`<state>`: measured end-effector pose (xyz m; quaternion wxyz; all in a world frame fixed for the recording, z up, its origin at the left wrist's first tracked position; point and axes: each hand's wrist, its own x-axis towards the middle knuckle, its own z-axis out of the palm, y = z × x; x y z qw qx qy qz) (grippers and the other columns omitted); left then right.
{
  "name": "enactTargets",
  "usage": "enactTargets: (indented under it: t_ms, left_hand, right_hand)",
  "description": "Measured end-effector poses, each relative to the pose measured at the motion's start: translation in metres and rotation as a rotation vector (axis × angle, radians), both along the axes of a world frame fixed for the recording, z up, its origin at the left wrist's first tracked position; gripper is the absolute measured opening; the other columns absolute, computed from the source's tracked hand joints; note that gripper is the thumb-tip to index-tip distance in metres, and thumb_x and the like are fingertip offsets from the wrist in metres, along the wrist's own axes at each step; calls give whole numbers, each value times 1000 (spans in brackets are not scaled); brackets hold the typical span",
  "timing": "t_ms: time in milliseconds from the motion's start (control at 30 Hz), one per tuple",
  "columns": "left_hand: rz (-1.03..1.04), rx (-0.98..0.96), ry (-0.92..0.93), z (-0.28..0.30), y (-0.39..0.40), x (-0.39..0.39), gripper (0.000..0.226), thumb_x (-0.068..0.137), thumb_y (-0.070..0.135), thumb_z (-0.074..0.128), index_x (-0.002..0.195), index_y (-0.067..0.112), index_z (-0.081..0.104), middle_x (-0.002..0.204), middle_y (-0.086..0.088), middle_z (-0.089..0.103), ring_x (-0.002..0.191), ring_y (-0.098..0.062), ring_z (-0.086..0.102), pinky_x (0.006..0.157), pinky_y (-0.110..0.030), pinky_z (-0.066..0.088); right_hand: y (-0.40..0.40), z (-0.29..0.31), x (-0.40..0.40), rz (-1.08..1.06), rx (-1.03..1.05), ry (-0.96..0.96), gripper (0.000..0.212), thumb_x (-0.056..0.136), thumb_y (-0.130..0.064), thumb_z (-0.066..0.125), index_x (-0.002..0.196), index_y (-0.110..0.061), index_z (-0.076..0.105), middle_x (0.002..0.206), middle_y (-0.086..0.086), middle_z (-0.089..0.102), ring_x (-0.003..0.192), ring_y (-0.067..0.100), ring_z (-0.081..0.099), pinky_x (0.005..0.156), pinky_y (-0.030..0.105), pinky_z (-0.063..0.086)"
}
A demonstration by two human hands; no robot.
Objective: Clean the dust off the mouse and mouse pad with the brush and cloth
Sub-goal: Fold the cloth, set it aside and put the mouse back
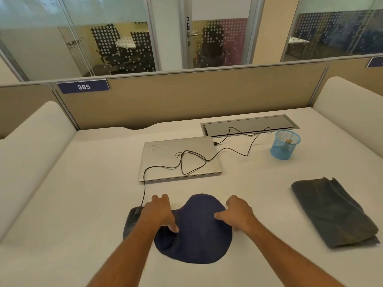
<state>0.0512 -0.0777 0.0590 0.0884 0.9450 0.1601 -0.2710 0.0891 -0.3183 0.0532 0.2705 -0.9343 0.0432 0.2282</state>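
Observation:
A dark blue mouse pad (199, 237) lies on the white desk in front of me. My left hand (160, 212) rests on its left edge, thumb on the pad, fingers spread. My right hand (238, 214) rests on its right edge, thumb on the pad. A black wired mouse (131, 221) sits just left of the pad, partly hidden by my left forearm. A folded dark grey cloth (333, 212) lies to the right. A blue mesh cup (285, 145) at the back right holds what may be the brush handle.
A closed silver laptop (165, 160) lies behind the pad, with the mouse cable (192, 162) looped over its lid. A grey cable hatch (248, 126) is set in the desk behind it. Beige partitions enclose the desk at the back and sides.

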Motion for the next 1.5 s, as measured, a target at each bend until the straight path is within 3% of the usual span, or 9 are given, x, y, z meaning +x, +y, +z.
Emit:
enactTargets:
  t_ms: [167,333,433,600,767,933,1200,1333,1500]
  left_hand:
    - [24,22,-77,-3,-5,-3,93,61,39,91,130,17,33,127,-10,42,117,-32,54,88,-39,49]
    - [69,-14,-71,-2,-3,-1,90,58,40,92,125,17,37,121,-8,51,111,-29,55,87,-38,49]
    - [65,-7,-77,0,-4,0,83,58,43,91,119,17,42,112,-4,57,104,-25,57,80,-35,47]
    - [62,-138,-83,4,-12,9,61,64,44,89,103,20,48,96,3,57,85,-15,57,69,-27,46]
    - [181,-487,-93,3,-32,21,26,81,14,79,89,24,57,91,2,61,82,-13,59,76,-31,58]
    - [234,-668,-134,3,-73,40,28,86,2,70,104,21,62,108,-5,63,97,-22,62,76,-31,58]
    - [252,-781,-203,-14,-130,61,30,84,3,73,106,20,62,108,-5,64,98,-21,62,82,-35,59]
    - [255,-786,-224,-23,-148,68,34,84,6,75,112,20,62,110,-3,63,93,-16,61,71,-25,55]
    - [218,-720,-246,-32,-156,71,38,83,10,77,116,20,62,111,0,62,97,-16,61,79,-25,55]
  right_hand:
    - [1,-5,-1,-53,90,46,41,72,-35,79,95,-18,49,85,-6,55,74,10,56,56,23,47]
    - [-1,-11,0,-45,114,46,23,71,-10,68,62,-13,48,63,1,48,57,17,47,52,26,35]
    - [-4,-14,-1,-52,137,20,10,72,-3,58,67,-12,56,71,5,55,65,20,53,57,30,39]
    - [-17,-17,3,-104,257,10,14,72,1,54,71,-11,60,74,5,59,66,18,55,58,30,42]
    - [-55,-9,19,-247,360,11,16,72,5,52,73,-8,61,72,10,56,63,22,50,52,30,39]
    - [-106,1,39,-339,351,-18,15,74,6,51,82,5,64,73,13,61,63,23,54,51,30,45]
    - [-164,-4,61,-402,250,-56,14,80,4,54,87,6,67,79,19,66,65,24,54,53,33,46]
    - [-176,-2,65,-371,170,-76,18,78,3,51,70,-9,62,71,10,55,63,22,49,53,31,42]
    - [-180,0,66,-306,60,-123,24,73,3,48,58,-15,45,63,5,46,62,19,42,55,31,34]
